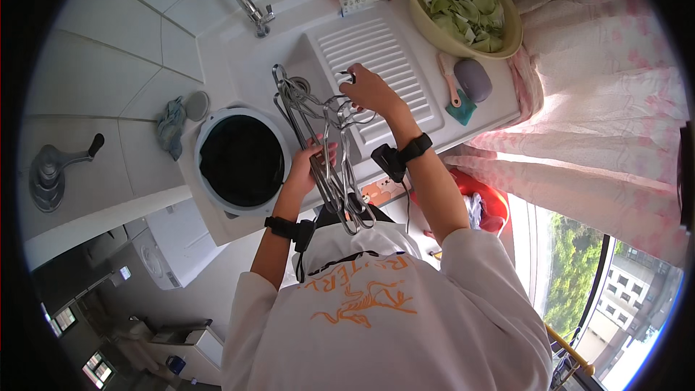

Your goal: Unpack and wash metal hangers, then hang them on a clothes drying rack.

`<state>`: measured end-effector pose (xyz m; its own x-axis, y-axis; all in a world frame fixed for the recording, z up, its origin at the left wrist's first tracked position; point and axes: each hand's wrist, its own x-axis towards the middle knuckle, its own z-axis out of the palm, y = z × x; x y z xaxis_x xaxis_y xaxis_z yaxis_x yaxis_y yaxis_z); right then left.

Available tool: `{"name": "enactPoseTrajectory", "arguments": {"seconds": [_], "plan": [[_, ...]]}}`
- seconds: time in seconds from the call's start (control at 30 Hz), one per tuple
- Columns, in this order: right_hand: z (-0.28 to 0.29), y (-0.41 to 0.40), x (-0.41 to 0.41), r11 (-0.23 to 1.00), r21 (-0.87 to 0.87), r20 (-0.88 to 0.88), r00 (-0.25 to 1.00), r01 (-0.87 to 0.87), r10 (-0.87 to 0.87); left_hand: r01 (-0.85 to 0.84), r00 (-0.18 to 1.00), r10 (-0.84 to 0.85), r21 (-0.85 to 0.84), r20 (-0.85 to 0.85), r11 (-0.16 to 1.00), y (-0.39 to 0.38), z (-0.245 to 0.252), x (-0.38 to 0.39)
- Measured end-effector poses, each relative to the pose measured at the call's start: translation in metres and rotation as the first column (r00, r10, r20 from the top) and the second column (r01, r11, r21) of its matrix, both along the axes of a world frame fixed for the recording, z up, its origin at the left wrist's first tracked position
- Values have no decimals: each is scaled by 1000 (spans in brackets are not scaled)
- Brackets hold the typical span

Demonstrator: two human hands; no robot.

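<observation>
A bundle of metal clothes hangers (320, 171) is held over the laundry sink, in front of my body. My left hand (314, 160) is closed around the lower part of the bundle. My right hand (372, 89) is at the hooked ends, above the ribbed washboard (393, 46), with fingers curled on a small dark part or hook of a hanger. To the left stands a light grey round basin (203, 187) holding dark cloth or dark water; which one cannot be told.
A chrome faucet (252, 13) rises behind the sink. A yellow basin (510, 46) of green and white cloth stands at the back right, near a pink brush (449, 84), a purple-grey oval case (472, 80) and a teal cloth (462, 108). Pink-patterned curtains (592, 98) hang at right.
</observation>
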<state>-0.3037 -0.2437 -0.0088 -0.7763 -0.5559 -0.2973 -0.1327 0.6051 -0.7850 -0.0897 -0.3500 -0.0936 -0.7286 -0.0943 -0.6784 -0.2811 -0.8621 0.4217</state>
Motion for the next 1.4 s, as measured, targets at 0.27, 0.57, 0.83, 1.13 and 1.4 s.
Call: {"name": "enactPoseTrajectory", "arguments": {"seconds": [0.27,0.57,0.83,1.13,1.4], "plan": [[6,-49,-54,814,359,419,858,-457,297,135,991,-136,136,-1,981,6,31,-1],[-26,-71,-60,807,333,564,789,-487,244,-146,989,147,400,28,905,4,43,5],[-10,-16,-60,978,-41,401,893,-203,202,-60,997,68,251,-24,966,17,44,-6],[18,84,-21,954,-153,418,892,256,-172,14,997,-18,-50,-78,999,55,38,-25],[51,188,70,780,-234,199,814,580,-546,272,897,-347,-278,-273,921,99,39,-23]]}}
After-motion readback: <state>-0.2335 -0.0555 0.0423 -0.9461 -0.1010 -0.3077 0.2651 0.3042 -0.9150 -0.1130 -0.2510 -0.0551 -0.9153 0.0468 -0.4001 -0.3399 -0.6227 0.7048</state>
